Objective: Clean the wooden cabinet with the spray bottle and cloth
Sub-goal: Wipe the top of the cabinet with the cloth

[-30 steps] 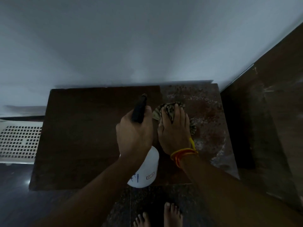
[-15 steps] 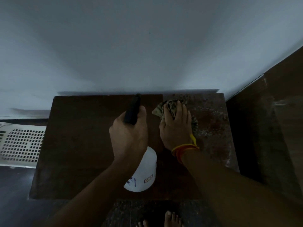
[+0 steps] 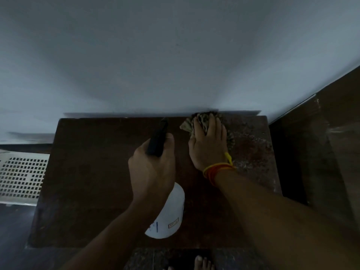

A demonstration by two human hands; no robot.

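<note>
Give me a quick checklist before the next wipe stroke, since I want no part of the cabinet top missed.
1. Cloth under right hand, pressed flat on the cabinet top: ok.
2. Cloth at the back edge by the wall: ok.
3. Right part of the top free of whitish residue: not ok.
4. Spray bottle gripped by left hand: ok.
5. Liquid left in the bottle: cannot tell.

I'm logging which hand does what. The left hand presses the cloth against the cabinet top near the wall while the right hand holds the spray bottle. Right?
Hands swapped. The head view shows the right hand pressing the cloth on the cabinet top near the wall, while the left hand holds the spray bottle.
</note>
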